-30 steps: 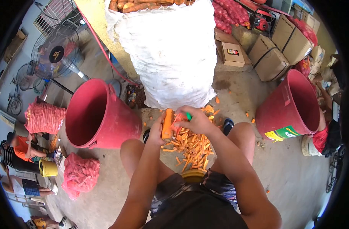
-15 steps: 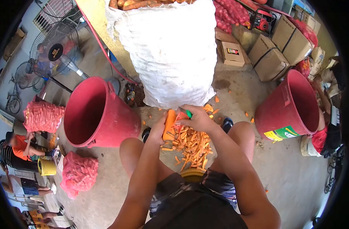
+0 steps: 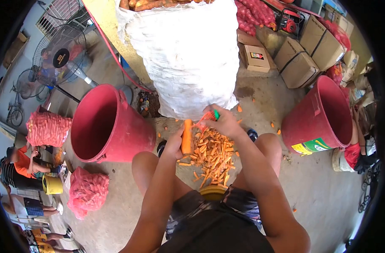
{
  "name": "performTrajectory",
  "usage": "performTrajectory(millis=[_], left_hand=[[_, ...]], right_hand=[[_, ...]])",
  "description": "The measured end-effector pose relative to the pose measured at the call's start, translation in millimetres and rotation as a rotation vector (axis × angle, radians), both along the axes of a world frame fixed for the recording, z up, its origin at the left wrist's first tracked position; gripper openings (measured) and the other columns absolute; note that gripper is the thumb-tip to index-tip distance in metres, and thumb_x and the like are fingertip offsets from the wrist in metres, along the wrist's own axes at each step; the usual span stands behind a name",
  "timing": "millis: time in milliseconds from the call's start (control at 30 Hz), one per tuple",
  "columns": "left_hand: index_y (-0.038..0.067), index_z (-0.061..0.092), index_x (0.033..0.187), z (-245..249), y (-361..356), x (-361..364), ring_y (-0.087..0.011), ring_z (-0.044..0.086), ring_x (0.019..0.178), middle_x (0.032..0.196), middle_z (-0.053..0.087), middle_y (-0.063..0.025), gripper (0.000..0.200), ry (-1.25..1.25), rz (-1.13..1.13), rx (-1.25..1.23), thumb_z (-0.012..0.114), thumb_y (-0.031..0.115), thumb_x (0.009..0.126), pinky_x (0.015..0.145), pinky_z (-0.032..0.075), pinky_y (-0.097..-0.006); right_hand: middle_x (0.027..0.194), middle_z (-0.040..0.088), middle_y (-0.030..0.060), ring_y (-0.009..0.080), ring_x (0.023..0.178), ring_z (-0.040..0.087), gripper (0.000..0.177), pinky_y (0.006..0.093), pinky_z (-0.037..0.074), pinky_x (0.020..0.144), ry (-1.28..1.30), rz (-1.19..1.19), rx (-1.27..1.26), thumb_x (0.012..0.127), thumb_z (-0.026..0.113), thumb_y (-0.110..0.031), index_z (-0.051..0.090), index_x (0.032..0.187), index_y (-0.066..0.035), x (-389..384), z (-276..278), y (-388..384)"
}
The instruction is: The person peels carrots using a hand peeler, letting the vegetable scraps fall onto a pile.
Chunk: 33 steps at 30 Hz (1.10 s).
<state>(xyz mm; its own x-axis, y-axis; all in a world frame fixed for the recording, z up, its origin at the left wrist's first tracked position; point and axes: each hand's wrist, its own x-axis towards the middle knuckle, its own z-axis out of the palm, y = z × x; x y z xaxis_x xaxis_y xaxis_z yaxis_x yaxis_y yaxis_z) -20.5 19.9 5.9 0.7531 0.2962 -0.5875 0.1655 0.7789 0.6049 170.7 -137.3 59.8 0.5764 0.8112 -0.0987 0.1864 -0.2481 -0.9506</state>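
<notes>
My left hand (image 3: 174, 142) is closed around the lower left side of a thick orange carrot (image 3: 187, 137), which stands nearly upright in it. My right hand (image 3: 224, 123) grips a red and green peeler (image 3: 206, 119), just right of the carrot's top and apart from it. The fingers partly hide the peeler's handle. Below both hands, a heap of orange peelings (image 3: 213, 158) lies on the floor between my knees. Beyond the hands stands a tall white sack (image 3: 188, 59), with carrots (image 3: 154, 4) showing at its open top.
One red bin (image 3: 133, 135) stands left of my knees, another (image 3: 300, 114) to the right. Pink bags (image 3: 88, 192) and a yellow bucket (image 3: 52, 184) are at left, near several seated people. A fan (image 3: 61, 57) stands behind. Cardboard boxes (image 3: 295, 63) sit at upper right.
My right hand has moved up and to the right with the peeler, away from the carrot. The carrot has turned slightly more upright in my left hand.
</notes>
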Motion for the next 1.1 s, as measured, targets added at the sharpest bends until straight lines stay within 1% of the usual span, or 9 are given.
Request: performTrajectory(millis=[133, 200, 367, 500, 600, 733, 867, 1033, 1100], left_hand=[[0.01, 0.062, 0.126, 27.9, -16.7, 11.1, -0.0199, 0.068, 0.077, 0.1, 0.069, -0.0092, 0.043, 0.064, 0.143, -0.014, 0.045, 0.048, 0.113, 0.066, 0.059, -0.0364], [0.011, 0.062, 0.129, 22.5, -12.4, 3.6, -0.0193, 0.068, 0.084, 0.105, 0.068, -0.0079, 0.044, 0.032, -0.085, 0.055, 0.047, 0.049, 0.112, 0.071, 0.06, -0.0379], [0.01, 0.063, 0.126, 18.0, -15.1, 1.0, -0.0191, 0.066, 0.075, 0.096, 0.068, -0.0073, 0.047, 0.074, -0.14, 0.07, 0.045, 0.051, 0.112, 0.07, 0.06, -0.0378], [0.009, 0.064, 0.121, 2.4, -5.5, 6.6, -0.02, 0.066, 0.074, 0.09, 0.067, -0.0078, 0.049, 0.054, 0.09, 0.057, 0.044, 0.053, 0.111, 0.068, 0.059, -0.037], [0.01, 0.064, 0.119, 14.6, -9.2, 5.2, -0.0208, 0.066, 0.073, 0.089, 0.067, -0.0079, 0.05, 0.034, -0.027, 0.091, 0.045, 0.055, 0.111, 0.064, 0.058, -0.0365], [0.01, 0.064, 0.119, 20.7, -17.3, 1.5, -0.0209, 0.068, 0.074, 0.091, 0.069, -0.0084, 0.051, 0.076, -0.097, 0.095, 0.045, 0.056, 0.11, 0.061, 0.058, -0.0355], [0.012, 0.064, 0.12, 21.7, -11.2, -1.4, -0.0191, 0.067, 0.072, 0.091, 0.068, -0.007, 0.049, 0.086, -0.092, 0.115, 0.046, 0.056, 0.11, 0.058, 0.056, -0.0338], [0.014, 0.064, 0.12, 16.6, -14.2, 6.5, -0.0188, 0.064, 0.069, 0.087, 0.065, -0.0055, 0.048, 0.045, 0.035, 0.067, 0.048, 0.058, 0.109, 0.058, 0.055, -0.0343], [0.014, 0.064, 0.119, 14.5, -14.0, 0.2, -0.0194, 0.066, 0.071, 0.089, 0.067, -0.0066, 0.048, 0.002, -0.104, -0.018, 0.049, 0.058, 0.108, 0.059, 0.056, -0.0347]], right_hand=[[0.111, 0.074, 0.0118, 0.0207, 0.099, 0.071, 0.048, 0.0362, 0.057, 0.088, -0.327, 0.256, 0.214, 0.083, 0.09, -0.022, 0.068, 0.124, -0.007, -24.7, -5.0, -5.6], [0.112, 0.073, 0.0114, 0.0206, 0.1, 0.069, 0.045, 0.0357, 0.056, 0.089, -0.337, 0.315, 0.231, 0.084, 0.09, -0.02, 0.068, 0.121, -0.006, -21.4, -7.1, -4.6], [0.11, 0.073, 0.0112, 0.0191, 0.097, 0.068, 0.045, 0.0354, 0.056, 0.089, -0.213, -0.132, -0.032, 0.085, 0.088, -0.019, 0.068, 0.123, -0.008, 41.5, -9.3, 0.8], [0.11, 0.074, 0.0109, 0.0185, 0.097, 0.067, 0.048, 0.0352, 0.056, 0.09, -0.137, -0.063, -0.005, 0.085, 0.088, -0.02, 0.068, 0.126, -0.008, 6.3, -12.3, 0.1], [0.104, 0.072, 0.0128, 0.0223, 0.093, 0.069, 0.05, 0.0362, 0.055, 0.084, -0.446, 0.242, 0.395, 0.083, 0.091, -0.026, 0.068, 0.123, -0.007, -28.3, -24.1, -0.5], [0.106, 0.073, 0.0118, 0.0215, 0.094, 0.069, 0.052, 0.0361, 0.055, 0.086, -0.228, -0.133, 0.116, 0.081, 0.092, -0.026, 0.069, 0.123, -0.007, 28.9, -20.9, 4.0], [0.106, 0.073, 0.0111, 0.0207, 0.092, 0.069, 0.051, 0.0355, 0.055, 0.083, -0.086, -0.171, 0.042, 0.081, 0.092, -0.022, 0.068, 0.124, -0.007, 27.3, -15.0, -0.3], [0.1, 0.073, 0.01, 0.0171, 0.087, 0.066, 0.046, 0.0347, 0.055, 0.077, -0.499, 0.171, 0.39, 0.082, 0.091, -0.018, 0.067, 0.12, -0.006, -21.3, -30.3, -1.3], [0.099, 0.073, 0.01, 0.0174, 0.087, 0.066, 0.047, 0.0349, 0.055, 0.078, -0.365, 0.01, 0.264, 0.081, 0.091, -0.02, 0.067, 0.12, -0.006, 12.1, -29.8, 0.5]])
